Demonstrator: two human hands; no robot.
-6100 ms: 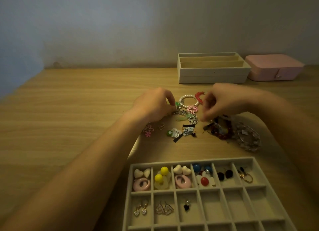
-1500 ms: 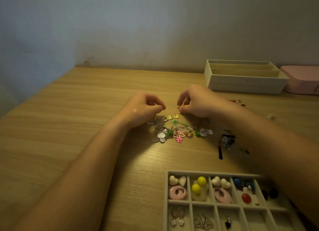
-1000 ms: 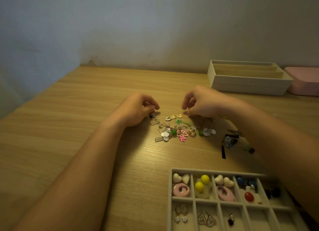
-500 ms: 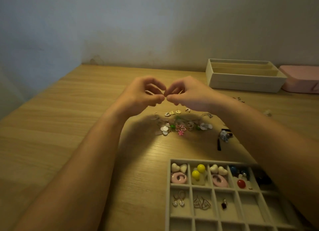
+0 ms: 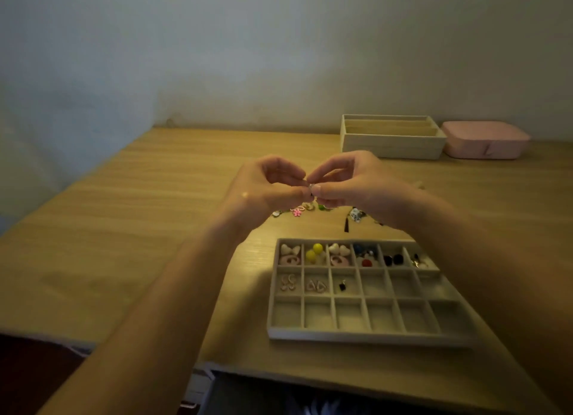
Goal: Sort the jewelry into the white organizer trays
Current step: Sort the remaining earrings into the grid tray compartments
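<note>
Small jewelry piece [image 5: 311, 189]: pale, glinting, too small to identify. Held at centre frame above the loose pile, pinched from both sides by left hand [image 5: 266, 188] and right hand [image 5: 353, 182], thumb and fingertips pressed together on it, other fingers curled.

Loose jewelry [image 5: 310, 207]: scattered on wooden table [image 5: 124, 228] just beneath the hands; included a pink flower charm [image 5: 297, 212] and a dark narrow strip [image 5: 345, 225].

Gridded tray [image 5: 366, 337]: lower right of centre. Off-white, matte, velvety-looking, rectangular, divided into three rows of square cells. Top row held cream hearts [image 5: 290, 249] over a pink ring [image 5: 290, 260], round yellow beads [image 5: 313, 252], a glossy red bead [image 5: 366, 262], two dark stones [image 5: 393, 259]. Middle row held drop earrings [image 5: 288, 283], triangular wire earrings [image 5: 317, 286], one dark stud [image 5: 342, 286].

Slotted tray [image 5: 390, 146]: upper right, cream, with long parallel channels.

Pink box [image 5: 485, 143]: just right of the slotted tray; smooth, round-cornered, closed.
</note>
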